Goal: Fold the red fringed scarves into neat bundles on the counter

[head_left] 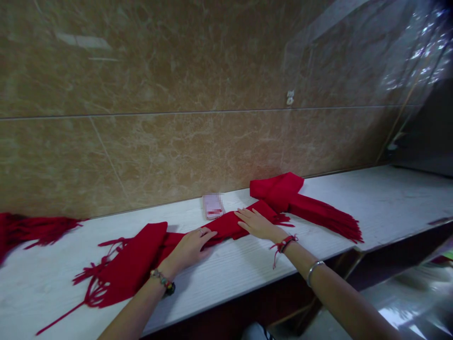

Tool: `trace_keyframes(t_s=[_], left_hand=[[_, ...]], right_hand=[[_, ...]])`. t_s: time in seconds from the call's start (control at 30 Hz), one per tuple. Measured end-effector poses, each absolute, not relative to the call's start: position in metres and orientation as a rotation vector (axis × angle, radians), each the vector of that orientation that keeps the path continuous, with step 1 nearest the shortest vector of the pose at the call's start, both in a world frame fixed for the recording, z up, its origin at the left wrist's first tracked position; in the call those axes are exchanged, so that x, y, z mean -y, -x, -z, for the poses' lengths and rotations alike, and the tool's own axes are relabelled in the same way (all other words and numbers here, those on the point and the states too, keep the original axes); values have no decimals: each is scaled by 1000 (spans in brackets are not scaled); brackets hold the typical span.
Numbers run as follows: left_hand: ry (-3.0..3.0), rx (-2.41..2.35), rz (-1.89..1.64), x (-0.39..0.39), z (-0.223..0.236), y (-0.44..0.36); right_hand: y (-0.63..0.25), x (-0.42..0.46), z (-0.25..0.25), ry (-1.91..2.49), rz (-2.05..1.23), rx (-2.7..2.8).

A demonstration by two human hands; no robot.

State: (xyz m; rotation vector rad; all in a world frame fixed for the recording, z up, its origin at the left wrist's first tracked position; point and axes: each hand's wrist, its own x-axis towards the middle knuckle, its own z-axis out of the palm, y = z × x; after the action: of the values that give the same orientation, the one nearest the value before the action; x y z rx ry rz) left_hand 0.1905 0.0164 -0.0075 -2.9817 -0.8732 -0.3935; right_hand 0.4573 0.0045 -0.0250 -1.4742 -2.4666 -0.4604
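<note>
A red fringed scarf (228, 227) lies folded in a long strip across the white tabletop. My left hand (189, 248) rests on its middle stretch, fingers laid over the cloth and thumb apart. Farther right, my right hand (256, 224) presses flat on the same strip with its fingers spread. Left of my hands, a broad red folded end (132, 264) has loose tassels and one long strand; whether it is the same piece cannot be made out. A second red scarf (311, 208) lies bent at the right, its fringe toward the table's front edge.
A small pinkish card or packet (213, 206), partly blurred, lies by the wall. More red fringed cloth (31, 231) is at the far left. Behind stands a brown marbled tile wall (177, 156). A dark bulky object (430, 134) sits at the table's right end.
</note>
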Motion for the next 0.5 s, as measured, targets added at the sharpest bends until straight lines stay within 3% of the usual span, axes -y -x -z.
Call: trace_keyframes(t_s=[0.2,0.37,0.5], left_hand=[[2820,1124,385,-22,-5,-118],[2392,1715,298,-15,-1,-54],[2392,1985,204,-13,3,-29]], right_hand=[[-448,-6,14,1480,448,2431],[-369,-8,-8,1219,317,2410],[-302,-8,4,1054,155,2504]])
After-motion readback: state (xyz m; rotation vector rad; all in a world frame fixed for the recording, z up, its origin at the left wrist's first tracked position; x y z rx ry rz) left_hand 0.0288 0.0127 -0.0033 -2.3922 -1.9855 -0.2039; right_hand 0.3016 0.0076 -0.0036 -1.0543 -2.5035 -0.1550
